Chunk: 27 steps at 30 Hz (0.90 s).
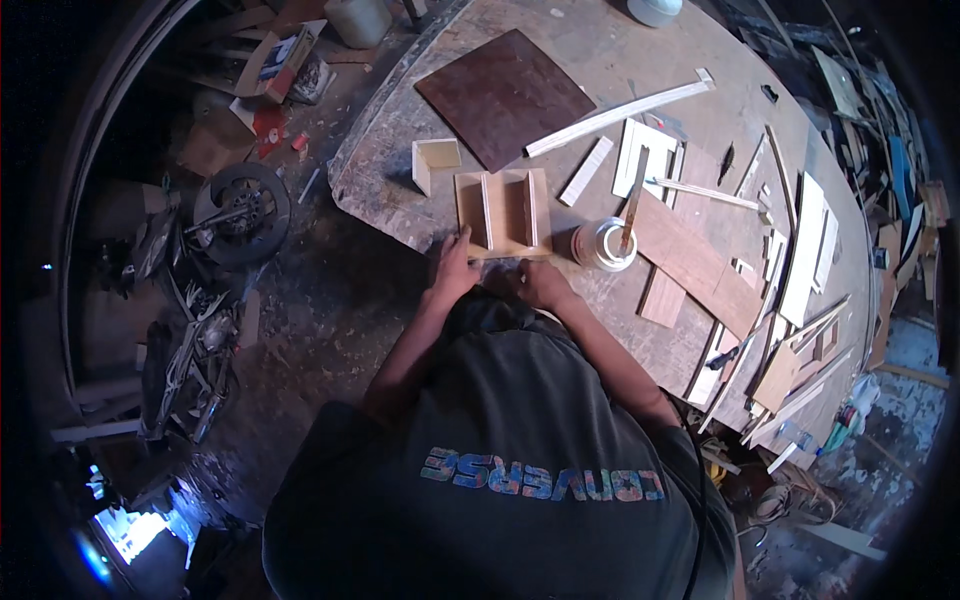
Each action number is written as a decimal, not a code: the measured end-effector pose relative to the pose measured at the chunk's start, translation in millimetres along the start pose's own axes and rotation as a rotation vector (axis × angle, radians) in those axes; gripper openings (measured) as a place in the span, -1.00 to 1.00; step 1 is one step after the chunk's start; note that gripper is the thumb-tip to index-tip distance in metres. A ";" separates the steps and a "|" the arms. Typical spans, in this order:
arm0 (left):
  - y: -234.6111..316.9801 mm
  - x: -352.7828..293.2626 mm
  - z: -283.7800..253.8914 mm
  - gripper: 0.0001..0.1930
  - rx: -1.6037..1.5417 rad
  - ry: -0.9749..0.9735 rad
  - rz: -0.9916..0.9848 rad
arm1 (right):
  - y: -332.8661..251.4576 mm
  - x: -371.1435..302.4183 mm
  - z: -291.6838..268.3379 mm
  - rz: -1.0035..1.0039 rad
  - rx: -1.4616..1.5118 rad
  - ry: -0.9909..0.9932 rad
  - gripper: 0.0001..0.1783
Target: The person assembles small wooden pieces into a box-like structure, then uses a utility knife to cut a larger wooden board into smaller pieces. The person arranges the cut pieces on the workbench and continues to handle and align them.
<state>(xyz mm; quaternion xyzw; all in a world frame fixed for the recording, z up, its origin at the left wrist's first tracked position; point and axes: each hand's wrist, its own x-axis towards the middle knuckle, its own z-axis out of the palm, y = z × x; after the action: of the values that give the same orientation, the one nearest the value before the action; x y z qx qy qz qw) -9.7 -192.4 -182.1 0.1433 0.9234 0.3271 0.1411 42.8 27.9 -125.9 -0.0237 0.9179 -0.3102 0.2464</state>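
On the near side of the worktable (pixel 385 150), straight ahead of the wearer, I have the tan board (pixel 510 205) in view, nearly square, with two ridges (pixel 487 212) standing on it. The ridges set its long direction: they run side by side, away from the body. The board lies just beyond the hands. The left hand (pixel 455 272) is nearer, its fingers touching the near left corner; from here I can't say whether it grips or only steadies. The right hand (pixel 545 287) sits curled just short of the near edge, right of the board's middle, and I can't make out whether it holds anything. The two hands are apart from each other. To the board's right stands a can (pixel 603 243) with a brush (pixel 631 222) leaning up out of it.

For writing, I get large patterned letters (pixel 540 478) across the dark shirt (pixel 520 420), upside down in my view, which I leave uncopied. Any label on the can is too small for me to read.
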 end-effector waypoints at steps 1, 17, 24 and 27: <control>3.3 3.0 -2.1 -0.20 -0.020 -0.025 -0.023 | 1.3 5.6 5.3 -0.017 -0.008 0.032 -0.55; 35.4 2.9 -17.1 -0.58 0.278 -0.063 -0.002 | -43.4 49.6 13.9 0.050 -0.139 0.152 -0.42; 30.8 3.5 -17.0 -0.61 0.299 -0.092 -0.001 | -40.3 57.2 29.3 0.090 -0.120 0.200 -0.48; 36.0 5.3 -19.5 -0.53 0.283 -0.154 -0.060 | -40.3 58.9 31.6 0.103 -0.134 0.202 -0.47</control>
<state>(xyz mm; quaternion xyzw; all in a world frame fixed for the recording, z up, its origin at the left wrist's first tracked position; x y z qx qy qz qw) -15.4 -174.7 -145.2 0.1587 0.9505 0.1772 0.1997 1.4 -33.8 -149.9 0.0385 0.9566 -0.2361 0.1662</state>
